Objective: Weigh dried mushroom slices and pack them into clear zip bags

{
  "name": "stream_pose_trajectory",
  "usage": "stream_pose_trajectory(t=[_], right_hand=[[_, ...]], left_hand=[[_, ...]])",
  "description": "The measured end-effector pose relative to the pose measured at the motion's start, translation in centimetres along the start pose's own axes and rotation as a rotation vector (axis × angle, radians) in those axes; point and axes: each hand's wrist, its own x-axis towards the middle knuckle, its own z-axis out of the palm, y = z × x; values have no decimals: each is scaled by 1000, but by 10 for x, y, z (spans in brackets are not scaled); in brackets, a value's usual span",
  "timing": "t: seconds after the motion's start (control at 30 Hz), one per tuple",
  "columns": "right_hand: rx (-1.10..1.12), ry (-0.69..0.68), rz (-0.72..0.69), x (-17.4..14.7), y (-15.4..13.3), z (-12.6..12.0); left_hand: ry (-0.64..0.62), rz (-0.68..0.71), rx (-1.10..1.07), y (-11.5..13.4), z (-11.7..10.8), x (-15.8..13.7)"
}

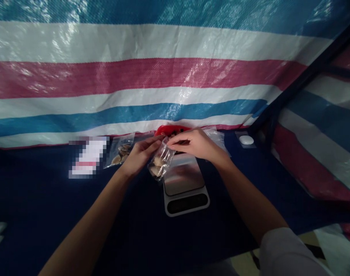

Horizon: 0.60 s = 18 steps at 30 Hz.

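Observation:
Between my two hands hangs a clear plastic bag (161, 163) with several pale tan slices in its lower part. My left hand (142, 153) pinches the bag's top edge from the left. On the right, my right hand (193, 142) grips the opposite side of the same top edge, thumb and fingers together. The bag's bottom hangs at the left edge of a kitchen scale (184, 176) with a shiny metal plate and a dark display. Behind my hands sits a red bag (170, 129) with dark pieces, partly hidden by them.
Another clear bag of brownish slices (123, 151) lies left of my left hand, beside a blurred-out white paper (90, 155). Flat clear bags (217, 138) lie behind my right forearm. A white oval object (246, 140) rests farther right. A striped tarpaulin (151, 74) walls the dark blue table's back.

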Motion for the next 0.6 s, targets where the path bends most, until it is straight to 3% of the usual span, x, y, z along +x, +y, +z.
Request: stream_pose_trajectory(t=[0.13, 0.37, 0.5, 0.6], right_hand=[[33, -7, -6, -1, -1, 0], [10, -135, 85, -5, -4, -6], [18, -164, 101, -8, -5, -8], [159, -184, 150, -13, -2, -7]], left_hand=[[-45, 13, 10, -1, 3, 2], [164, 49, 75, 5, 18, -4], [181, 98, 115, 8, 28, -7], [188, 146, 163, 8, 32, -9]])
